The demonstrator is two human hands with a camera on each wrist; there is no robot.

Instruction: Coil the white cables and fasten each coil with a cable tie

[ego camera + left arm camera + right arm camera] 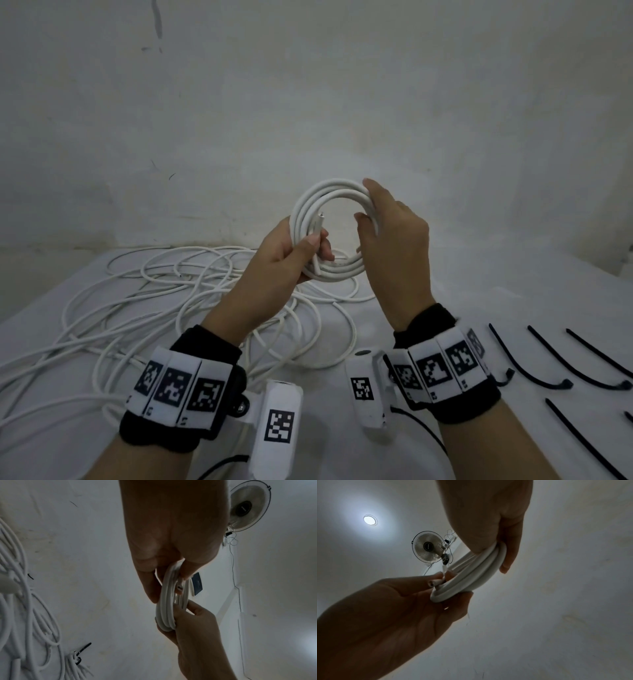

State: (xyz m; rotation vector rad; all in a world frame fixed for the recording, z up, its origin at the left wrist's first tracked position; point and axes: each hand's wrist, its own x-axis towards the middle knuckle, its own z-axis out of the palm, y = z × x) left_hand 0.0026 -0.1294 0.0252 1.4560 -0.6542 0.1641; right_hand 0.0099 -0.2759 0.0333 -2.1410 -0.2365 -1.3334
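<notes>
Both hands, left hand (291,253) and right hand (394,226), grip a white cable coil (329,205).

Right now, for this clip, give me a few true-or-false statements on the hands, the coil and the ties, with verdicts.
1. Both hands hold the white coil in the air. True: the left hand grips its near-left side, the right hand its right side.
2. A black tie is already fastened round the held coil. False: no tie shows on it in any view.
3. The loose black cable ties lie on the table to the person's right. True.
4. Every white cable is coiled. False: loose white cable sprawls over the table's left side.
5. The left hand's fingers hang open and idle. False: they are curled round the coil's strands.
</notes>
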